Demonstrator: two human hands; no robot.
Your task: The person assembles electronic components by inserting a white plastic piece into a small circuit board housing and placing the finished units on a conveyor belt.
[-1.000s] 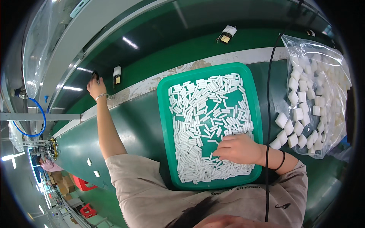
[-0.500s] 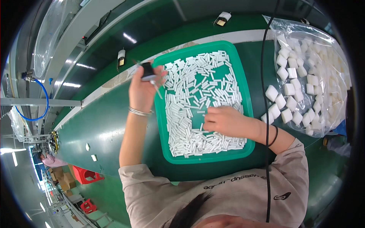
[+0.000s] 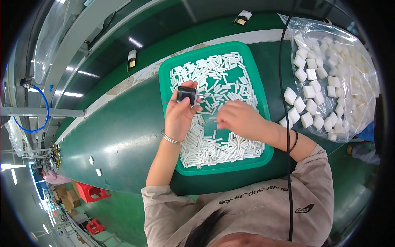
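Note:
My left hand (image 3: 177,121) is closed around a small black block-shaped part (image 3: 186,94) with a pale end and thin leads sticking out of both sides. It holds this part above the left side of a green tray (image 3: 266,123). Many small white rod-like pieces (image 3: 214,68) lie loose in the tray. Just to the right, my right hand (image 3: 238,119) hovers over the tray's middle with its fingers pinched together, pointing toward the left hand. Whatever sits between those fingertips is hidden and slightly blurred.
A clear plastic bag (image 3: 349,82) of white foam-like blocks lies at the right, several blocks spilling out. A black cable (image 3: 283,74) hangs down past the tray's right side. Two black-and-white parts (image 3: 131,59) rest on the green belt beyond. Red stools (image 3: 88,192) stand lower left.
My left hand has moved right and down, bringing the black part from beyond the tray's left edge to over the tray. My right hand has lifted slightly from among the white pieces.

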